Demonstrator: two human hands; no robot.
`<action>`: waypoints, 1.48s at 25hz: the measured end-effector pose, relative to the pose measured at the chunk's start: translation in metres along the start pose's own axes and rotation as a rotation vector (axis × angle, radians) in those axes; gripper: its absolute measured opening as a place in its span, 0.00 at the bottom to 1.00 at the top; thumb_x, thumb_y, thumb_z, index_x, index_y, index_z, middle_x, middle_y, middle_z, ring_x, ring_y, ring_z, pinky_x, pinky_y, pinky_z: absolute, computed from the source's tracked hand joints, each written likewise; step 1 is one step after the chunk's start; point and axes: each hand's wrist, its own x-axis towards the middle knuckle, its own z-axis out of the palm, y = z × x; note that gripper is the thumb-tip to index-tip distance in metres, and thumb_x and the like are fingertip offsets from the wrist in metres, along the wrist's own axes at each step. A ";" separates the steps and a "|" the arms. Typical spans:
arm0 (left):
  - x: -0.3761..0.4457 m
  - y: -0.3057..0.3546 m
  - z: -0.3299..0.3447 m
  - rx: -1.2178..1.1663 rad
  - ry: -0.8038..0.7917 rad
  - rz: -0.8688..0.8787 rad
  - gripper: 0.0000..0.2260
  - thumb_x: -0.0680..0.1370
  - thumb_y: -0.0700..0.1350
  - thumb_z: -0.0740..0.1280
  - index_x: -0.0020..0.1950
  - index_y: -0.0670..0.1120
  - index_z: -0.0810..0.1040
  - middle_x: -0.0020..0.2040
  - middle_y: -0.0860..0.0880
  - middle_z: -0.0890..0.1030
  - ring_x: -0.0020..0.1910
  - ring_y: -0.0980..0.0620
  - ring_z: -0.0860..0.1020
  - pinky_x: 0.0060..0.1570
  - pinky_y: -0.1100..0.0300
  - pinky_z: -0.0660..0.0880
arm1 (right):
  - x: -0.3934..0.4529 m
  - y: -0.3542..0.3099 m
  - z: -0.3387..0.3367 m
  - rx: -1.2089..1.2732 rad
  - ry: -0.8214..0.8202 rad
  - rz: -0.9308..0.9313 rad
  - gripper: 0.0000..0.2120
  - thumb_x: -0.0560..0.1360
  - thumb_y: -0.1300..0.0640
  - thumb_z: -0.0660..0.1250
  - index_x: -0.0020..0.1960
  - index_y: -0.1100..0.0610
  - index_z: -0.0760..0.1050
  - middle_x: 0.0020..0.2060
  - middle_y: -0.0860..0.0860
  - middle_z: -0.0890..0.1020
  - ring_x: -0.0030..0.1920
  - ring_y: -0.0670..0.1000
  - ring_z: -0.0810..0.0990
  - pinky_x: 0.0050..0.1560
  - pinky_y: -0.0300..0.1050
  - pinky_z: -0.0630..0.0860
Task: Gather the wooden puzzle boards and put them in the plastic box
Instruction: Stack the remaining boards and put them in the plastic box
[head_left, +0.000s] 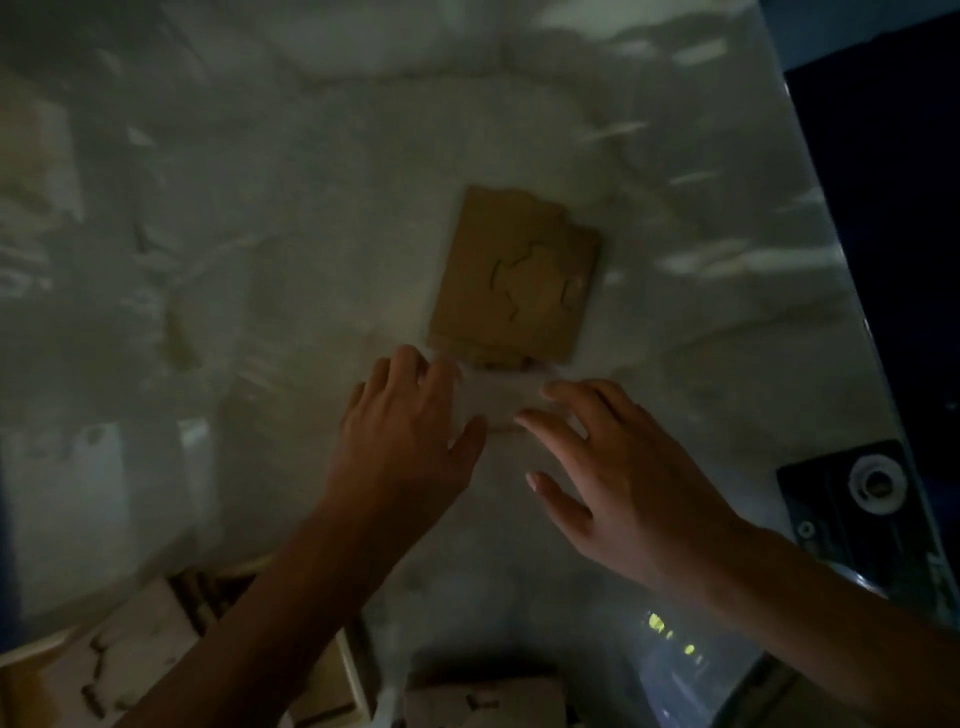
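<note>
Brown puzzle boards (514, 275), several in a loose stack with edges not aligned, flat on the pale counter (311, 182), jigsaw cut lines on the top one. Just below the stack, left hand (410, 441), palm down, fingers (415, 364) spread wide, tips at the stack's lower left corner; contact too blurred to tell. Right hand (618, 483) below and right of the stack, also palm down, fingers (576, 395) wide apart, holding nothing, near the lower edge but apart from it. Far below and left of the stack, under the left forearm, light wooden boards (119, 654) with similar cut lines. Well to the lower right of the stack, at the counter edge, a dark flat object (872, 509) with a white ring. Dim and blurred all over.
</note>
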 end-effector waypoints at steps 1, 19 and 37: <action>0.010 0.000 -0.002 0.002 0.023 0.008 0.20 0.73 0.56 0.69 0.59 0.44 0.76 0.53 0.43 0.75 0.53 0.41 0.75 0.51 0.46 0.75 | 0.008 0.005 -0.003 0.006 0.034 0.004 0.20 0.77 0.46 0.64 0.66 0.54 0.73 0.62 0.56 0.75 0.62 0.57 0.73 0.54 0.52 0.78; 0.128 0.005 -0.020 0.319 -0.227 0.378 0.64 0.56 0.76 0.71 0.79 0.55 0.38 0.80 0.43 0.37 0.79 0.37 0.38 0.75 0.33 0.49 | 0.067 0.042 0.011 -0.146 0.096 0.193 0.32 0.78 0.41 0.57 0.79 0.52 0.59 0.80 0.63 0.55 0.76 0.66 0.58 0.72 0.65 0.60; 0.134 0.003 -0.036 0.204 -0.011 0.108 0.30 0.77 0.60 0.60 0.77 0.57 0.56 0.70 0.41 0.65 0.65 0.35 0.67 0.60 0.41 0.69 | 0.070 0.034 0.012 -0.067 0.179 0.240 0.28 0.76 0.57 0.60 0.76 0.53 0.64 0.75 0.62 0.65 0.74 0.65 0.62 0.71 0.64 0.63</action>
